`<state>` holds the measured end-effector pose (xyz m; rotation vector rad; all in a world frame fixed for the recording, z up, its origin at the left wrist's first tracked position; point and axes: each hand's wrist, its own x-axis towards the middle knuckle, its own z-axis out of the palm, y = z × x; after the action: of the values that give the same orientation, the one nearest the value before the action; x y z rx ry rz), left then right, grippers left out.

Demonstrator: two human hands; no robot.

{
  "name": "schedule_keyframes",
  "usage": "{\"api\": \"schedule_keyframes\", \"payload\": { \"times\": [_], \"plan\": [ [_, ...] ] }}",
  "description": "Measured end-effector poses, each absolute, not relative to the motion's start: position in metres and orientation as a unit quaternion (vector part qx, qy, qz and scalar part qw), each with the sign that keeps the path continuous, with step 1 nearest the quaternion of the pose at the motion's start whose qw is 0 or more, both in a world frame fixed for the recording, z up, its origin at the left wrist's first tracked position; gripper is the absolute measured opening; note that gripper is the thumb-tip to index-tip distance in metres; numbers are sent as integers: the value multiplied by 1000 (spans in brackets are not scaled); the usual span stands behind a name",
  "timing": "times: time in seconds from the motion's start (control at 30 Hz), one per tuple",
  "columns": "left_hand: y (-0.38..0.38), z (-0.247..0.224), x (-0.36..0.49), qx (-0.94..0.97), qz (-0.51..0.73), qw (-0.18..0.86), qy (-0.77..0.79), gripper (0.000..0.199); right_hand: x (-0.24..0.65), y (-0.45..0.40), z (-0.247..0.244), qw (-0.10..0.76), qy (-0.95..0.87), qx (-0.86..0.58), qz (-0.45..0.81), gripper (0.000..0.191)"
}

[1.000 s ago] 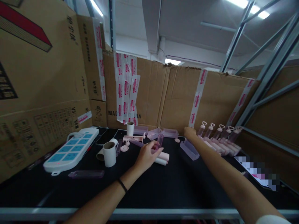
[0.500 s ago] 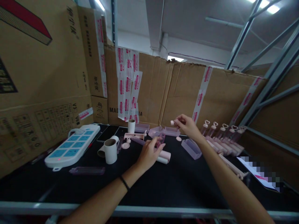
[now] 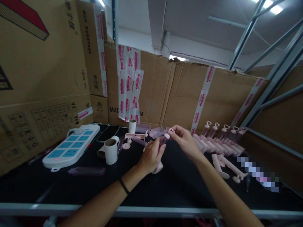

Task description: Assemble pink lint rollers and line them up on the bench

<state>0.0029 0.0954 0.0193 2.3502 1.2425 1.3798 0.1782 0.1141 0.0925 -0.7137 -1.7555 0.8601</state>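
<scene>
The right hand [image 3: 186,143] has come down and left, bringing the heart-topped cap [image 3: 167,136] from clear of the tube to its upper end; the left hand [image 3: 149,159] has barely shifted. The clear tube [image 3: 163,140] is at mid-table, tilted, its capped end towards one o'clock. The left hand's fingers are curled closed round its body, while the right thumb and forefinger pinch the heart loop, the other fingers loosely bent.

The tube looks light, stiff and smooth, so it could slide in a loose grip; the body seems the surest hold. The loop looks thin and perhaps brittle, better gripped low near its base.

Taking the tube as the clock's centre, a pale cylinder [image 3: 158,168] sits just under the left hand at six to seven o'clock, crowding it; whether it is gripped too, I cannot tell. White roll [image 3: 111,153] and power strip [image 3: 53,163] lie towards nine, capped tubes [image 3: 215,128] at three, loose pink parts [image 3: 219,168] near four, close by the right forearm.
</scene>
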Motion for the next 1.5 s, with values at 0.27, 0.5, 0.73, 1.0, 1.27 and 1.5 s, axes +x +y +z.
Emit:
{"api": "schedule_keyframes", "payload": {
  "times": [0.27, 0.5, 0.73, 1.0, 1.27, 1.5],
  "plan": [
    [94, 26, -2, 799, 399, 40, 449, 36, 165, 96, 82, 536, -711, -291, 349, 30],
    [90, 32, -2, 803, 400, 47, 439, 35, 157, 88, 77, 587, -679, -322, 302, 23],
    [85, 36, -2, 790, 421, 102, 433, 30, 154, 86, 70, 610, -661, -336, 279, 27],
    [80, 42, -2, 788, 433, 164, 407, 30, 155, 88, 67, 611, -666, -330, 274, 29],
    [77, 51, -1, 793, 432, 261, 340, 44, 159, 91, 63, 598, -681, -296, 302, 26],
    [79, 49, 0, 797, 434, 254, 336, 42, 156, 92, 59, 601, -660, -313, 324, 31]
  ]
}}
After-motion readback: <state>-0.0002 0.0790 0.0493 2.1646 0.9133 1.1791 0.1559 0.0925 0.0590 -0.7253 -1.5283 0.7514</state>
